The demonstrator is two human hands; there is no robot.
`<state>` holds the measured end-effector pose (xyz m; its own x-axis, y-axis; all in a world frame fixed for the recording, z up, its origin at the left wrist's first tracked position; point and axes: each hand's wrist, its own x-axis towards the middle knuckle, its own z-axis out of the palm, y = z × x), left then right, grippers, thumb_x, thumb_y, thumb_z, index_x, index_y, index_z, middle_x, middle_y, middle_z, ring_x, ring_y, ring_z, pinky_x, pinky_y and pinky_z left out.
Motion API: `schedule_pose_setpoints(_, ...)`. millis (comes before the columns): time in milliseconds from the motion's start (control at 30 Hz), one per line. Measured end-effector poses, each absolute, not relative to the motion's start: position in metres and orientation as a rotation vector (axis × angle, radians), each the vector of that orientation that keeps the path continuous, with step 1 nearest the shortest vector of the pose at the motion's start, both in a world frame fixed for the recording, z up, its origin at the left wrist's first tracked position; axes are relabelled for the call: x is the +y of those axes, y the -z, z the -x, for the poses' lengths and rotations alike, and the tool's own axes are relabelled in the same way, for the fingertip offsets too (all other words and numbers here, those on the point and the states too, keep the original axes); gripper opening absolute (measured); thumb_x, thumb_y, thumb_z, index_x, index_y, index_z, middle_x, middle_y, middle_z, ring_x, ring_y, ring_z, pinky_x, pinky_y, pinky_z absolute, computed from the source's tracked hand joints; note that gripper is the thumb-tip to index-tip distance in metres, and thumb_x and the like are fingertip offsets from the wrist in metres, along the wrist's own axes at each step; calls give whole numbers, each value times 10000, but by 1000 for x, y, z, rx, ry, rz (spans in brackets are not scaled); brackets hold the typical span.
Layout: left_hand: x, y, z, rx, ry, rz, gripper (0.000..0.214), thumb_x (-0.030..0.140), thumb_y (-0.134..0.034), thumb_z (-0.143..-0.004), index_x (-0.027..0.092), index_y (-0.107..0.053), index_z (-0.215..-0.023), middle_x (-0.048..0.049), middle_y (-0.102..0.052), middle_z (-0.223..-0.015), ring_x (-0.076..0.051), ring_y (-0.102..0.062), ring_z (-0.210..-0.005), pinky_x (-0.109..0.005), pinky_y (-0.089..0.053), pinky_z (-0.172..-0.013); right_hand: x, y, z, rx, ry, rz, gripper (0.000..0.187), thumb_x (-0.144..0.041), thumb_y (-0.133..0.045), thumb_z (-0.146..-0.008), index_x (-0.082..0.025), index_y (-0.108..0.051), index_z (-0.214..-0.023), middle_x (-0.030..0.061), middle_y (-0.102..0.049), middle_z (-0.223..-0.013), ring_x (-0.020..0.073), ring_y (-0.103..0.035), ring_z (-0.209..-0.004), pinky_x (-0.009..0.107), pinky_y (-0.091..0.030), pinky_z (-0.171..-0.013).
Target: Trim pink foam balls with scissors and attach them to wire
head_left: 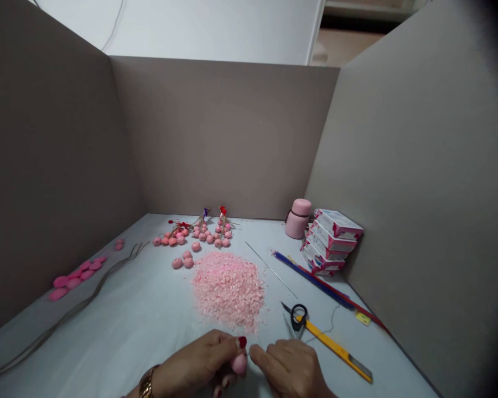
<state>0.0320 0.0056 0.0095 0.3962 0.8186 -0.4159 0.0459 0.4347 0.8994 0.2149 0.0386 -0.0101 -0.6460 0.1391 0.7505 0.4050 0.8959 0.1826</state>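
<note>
Near the front edge, my left hand [201, 359] pinches a small pink ball [239, 364] between thumb and fingers. My right hand [292, 367] is closed beside it, thumb and fingertips pointing at the ball; what it holds, if anything, is hidden. Just beyond both hands lies a heap of pale pink shavings [230, 293]. Several loose pink balls [177, 263] rest to the left of the heap. Behind them lie bunches of pink balls on twine, one with a purple tie [206, 211] and others with red ties [223, 210].
Right of my hands lie black scissors [299, 318] and a yellow cutter [336, 348]. A long needle [271, 270], blue and red pipe cleaners [311, 279], stacked boxes [330, 243] and a pink flask [297, 219] are farther back. Twine [87, 301] and pink ovals [74, 283] lie left. Grey panels [224, 138] enclose the table.
</note>
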Motion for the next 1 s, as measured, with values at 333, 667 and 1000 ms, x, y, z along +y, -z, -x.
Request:
schedule_pose_setpoints(333, 9, -6, -16, 1031, -626, -1285, 435, 591, -473, -795, 166, -503, -704, 50, -487, -559, -73, -436, -462, -193, -350, -471, 38, 13, -214, -2288, 209, 475, 288, -69, -341, -841, -161, -608, -787, -31, -521, -441, 121, -492, -364, 267, -283, -388)
schedule_pose_setpoints(667, 16, -13, -5, 925, -898, -1213, 275, 421, -609, -797, 151, -572, -829, 32, -505, -712, -96, -459, -648, -226, -362, -649, 42, 8, -222, -2178, 25, 588, 246, -133, -399, -887, -183, -639, -865, 25, -675, -584, 134, -626, -475, 208, -441, -467)
schedule_pose_setpoints(1000, 12, -18, -6, 907, -949, -829, 339, 319, -701, -753, 154, -612, -1035, -58, -642, -1021, -122, -607, -847, -247, -407, -813, 45, 11, -226, -2051, -25, 695, 212, -131, -433, -876, -157, -639, -915, 42, -696, -648, 149, -653, -521, 220, -507, -511)
